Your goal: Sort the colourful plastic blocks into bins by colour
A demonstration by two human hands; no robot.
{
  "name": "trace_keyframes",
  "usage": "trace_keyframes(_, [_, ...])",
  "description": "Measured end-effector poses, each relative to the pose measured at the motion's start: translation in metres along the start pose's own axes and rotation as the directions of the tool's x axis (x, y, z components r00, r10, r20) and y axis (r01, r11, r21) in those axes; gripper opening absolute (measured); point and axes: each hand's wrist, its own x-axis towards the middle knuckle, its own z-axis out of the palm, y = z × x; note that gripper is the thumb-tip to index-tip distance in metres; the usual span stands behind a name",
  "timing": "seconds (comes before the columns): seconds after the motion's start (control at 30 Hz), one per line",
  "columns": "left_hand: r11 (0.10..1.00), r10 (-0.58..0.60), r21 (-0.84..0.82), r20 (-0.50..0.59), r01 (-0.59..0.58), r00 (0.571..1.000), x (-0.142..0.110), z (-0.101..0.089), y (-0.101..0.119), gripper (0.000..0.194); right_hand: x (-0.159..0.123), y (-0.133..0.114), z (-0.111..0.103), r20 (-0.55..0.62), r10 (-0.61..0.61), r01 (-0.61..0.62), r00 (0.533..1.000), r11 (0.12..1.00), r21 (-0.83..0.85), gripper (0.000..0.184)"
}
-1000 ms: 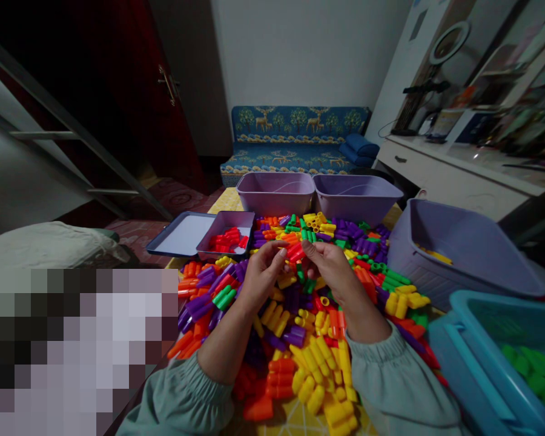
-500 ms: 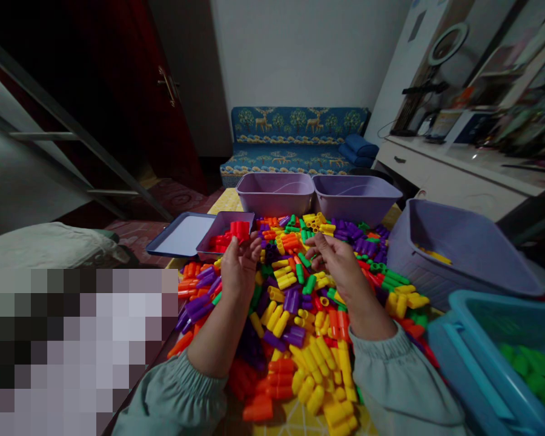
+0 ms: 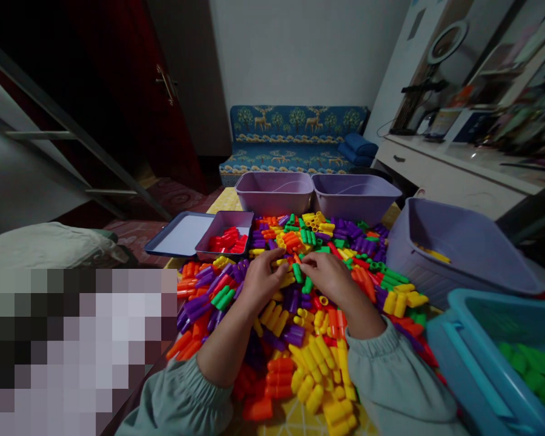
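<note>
A pile of plastic bullet-shaped building blocks (image 3: 315, 357), joined in rows, covers the table in yellow, purple, red, orange and green. My left hand (image 3: 264, 275) reaches over the middle of it, thumb and fingers apart, with nothing visible in it. Close beside it, my right hand (image 3: 326, 274) has its fingers curled together at the blocks, near a small orange-red piece and a green block (image 3: 297, 274). Its fingertips hide whatever they hold. To the left, a shallow box (image 3: 201, 247) contains several red blocks (image 3: 229, 240).
The box's pale lid (image 3: 181, 233) lies at its left. Two purple bins (image 3: 275, 200) (image 3: 356, 200) stand at the back. A larger purple bin (image 3: 463, 242) with yellow pieces stands right, and a blue tub (image 3: 472, 357) with green pieces is nearer. A patterned sofa (image 3: 290, 136) is beyond.
My left hand has let go of a red block over the shallow box and moved right to the pile. My right hand has shifted slightly lower, its fingers now among the blocks.
</note>
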Motion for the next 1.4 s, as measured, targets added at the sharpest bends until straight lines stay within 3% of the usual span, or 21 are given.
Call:
trace_keyframes(0.1, [0.984, 0.065, 0.161, 0.057, -0.073, 0.996, -0.004, 0.000, 0.004, 0.038, -0.003, -0.001, 0.005, 0.063, -0.010, 0.015, 0.998, 0.997, -0.078, 0.021])
trace_keyframes(0.17, [0.980, 0.072, 0.176, 0.101, -0.089, 0.992, -0.005, -0.001, 0.004, 0.045, -0.002, -0.001, 0.006, 0.080, 0.017, -0.019, 0.997, 1.000, 0.022, 0.033])
trace_keyframes(0.23, [0.986, 0.071, 0.140, 0.133, -0.090, 0.989, -0.005, -0.001, 0.003, 0.053, 0.000, -0.001, 0.006, 0.098, 0.059, -0.080, 0.993, 0.970, 0.230, 0.041])
trace_keyframes(0.33, [0.996, 0.089, 0.006, 0.166, -0.092, 0.982, -0.004, 0.002, 0.000, 0.062, 0.002, -0.007, 0.002, 0.171, 0.039, -0.134, 0.985, 0.798, 0.587, 0.047])
trace_keyframes(0.43, [0.988, 0.111, -0.120, 0.156, -0.093, 0.982, -0.003, 0.005, 0.001, 0.059, 0.000, -0.017, -0.004, 0.222, -0.015, -0.158, 0.975, 0.657, 0.737, 0.049])
trace_keyframes(0.63, [0.921, 0.037, -0.389, 0.061, -0.010, 0.997, 0.001, 0.005, 0.001, 0.043, -0.003, -0.026, -0.013, 0.152, -0.054, -0.086, 0.987, 0.625, 0.776, 0.042])
trace_keyframes(0.83, [0.863, -0.077, -0.500, 0.015, 0.074, 0.997, 0.004, 0.004, -0.002, 0.052, -0.004, -0.031, -0.015, 0.046, -0.079, 0.008, 0.996, 0.582, 0.813, 0.019])
trace_keyframes(1.07, [0.825, -0.194, -0.547, -0.032, 0.146, 0.980, 0.003, 0.005, 0.002, 0.055, -0.006, -0.031, -0.017, 0.080, -0.086, -0.013, 0.993, 0.600, 0.800, 0.020])
trace_keyframes(1.2, [0.860, -0.157, -0.497, -0.045, 0.115, 0.987, 0.001, 0.002, 0.008, 0.048, -0.007, -0.032, -0.017, 0.137, -0.111, -0.044, 0.984, 0.598, 0.801, 0.033])
trace_keyframes(1.4, [0.887, -0.094, -0.451, 0.037, 0.101, 0.995, -0.003, -0.001, 0.016, 0.049, -0.010, -0.036, -0.017, 0.182, -0.186, -0.013, 0.966, 0.662, 0.749, 0.028])
